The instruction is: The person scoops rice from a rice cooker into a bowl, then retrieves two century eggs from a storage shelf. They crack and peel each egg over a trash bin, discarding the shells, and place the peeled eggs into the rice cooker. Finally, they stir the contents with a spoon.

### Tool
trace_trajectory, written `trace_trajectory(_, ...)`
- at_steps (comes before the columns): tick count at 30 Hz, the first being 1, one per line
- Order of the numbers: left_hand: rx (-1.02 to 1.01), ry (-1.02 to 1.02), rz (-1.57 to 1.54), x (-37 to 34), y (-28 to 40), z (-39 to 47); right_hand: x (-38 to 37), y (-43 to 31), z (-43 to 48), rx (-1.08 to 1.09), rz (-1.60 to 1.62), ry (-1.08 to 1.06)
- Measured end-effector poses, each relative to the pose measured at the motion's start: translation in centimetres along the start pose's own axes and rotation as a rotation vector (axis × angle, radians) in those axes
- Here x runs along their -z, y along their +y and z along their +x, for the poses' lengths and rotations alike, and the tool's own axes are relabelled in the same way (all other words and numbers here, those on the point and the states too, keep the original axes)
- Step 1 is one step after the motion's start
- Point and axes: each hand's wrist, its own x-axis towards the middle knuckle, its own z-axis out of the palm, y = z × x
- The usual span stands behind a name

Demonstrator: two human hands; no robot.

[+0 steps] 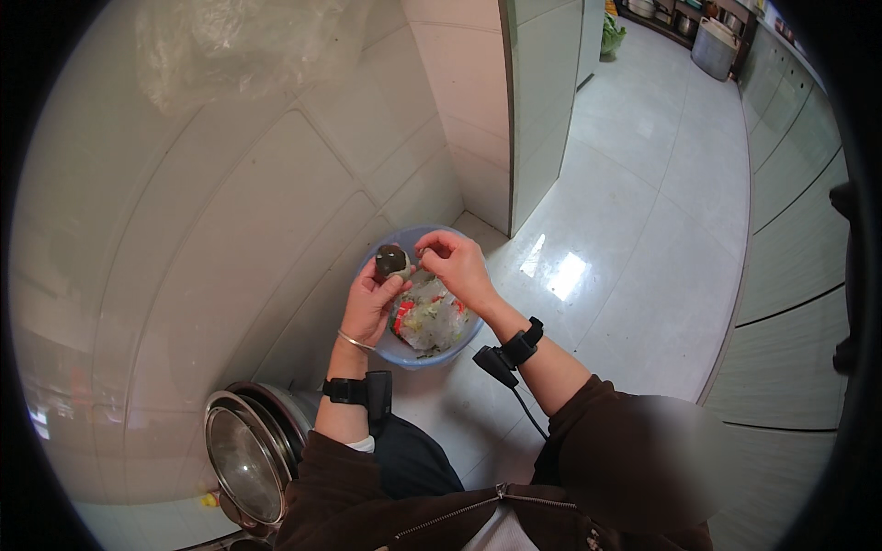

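Observation:
My left hand [370, 303] holds a partly peeled preserved egg [391, 259]. The egg's dark, glossy surface shows on top, and pale shell still covers its lower side. To its right, my right hand [456, 265] has thumb and fingertips drawn together, close to the egg but apart from it. Whether a bit of shell sits between those fingertips is too small to tell. Under both hands stands a blue plastic bin [396, 359] with a clear liner. Crumpled plastic bags [431, 324] and scraps lie inside it, some with red parts.
White tiled wall [289, 206] rises close on the left, ending at a corner pillar [482, 124]. Stacked metal basins [244, 461] stand at lower left. Cabinet fronts [785, 275] line the right. Leafy greens [612, 36] and a large metal pot [714, 48] are far back on the tiled floor [620, 206].

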Motion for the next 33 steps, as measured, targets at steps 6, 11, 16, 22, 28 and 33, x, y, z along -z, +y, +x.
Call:
trace_trajectory(6,-0.034,0.038,0.002,0.3,-0.1,0.1,-0.4,0.0,0.0,0.079,-0.085,-0.037)
trace_trajectory(11,-0.097,0.001,0.142,0.4,-0.8,0.3,-0.3,-1.3,-0.6,0.022,-0.138,-0.133)
trace_trajectory(16,-0.127,0.050,0.256,0.1,-1.1,0.5,-0.5,-1.4,-0.9,0.069,-0.225,-0.141)
trace_trajectory(22,-0.167,0.058,0.291,0.0,-1.2,0.5,-0.9,-0.7,-0.9,0.145,-0.305,-0.023)
trace_trajectory(28,-0.049,0.010,0.127,0.1,-0.6,0.0,-0.5,-0.2,-0.5,0.018,-0.093,0.053)
trace_trajectory(33,-0.072,-0.005,0.071,-0.1,-0.3,-0.3,0.2,-0.1,-0.5,0.197,-0.432,0.068)
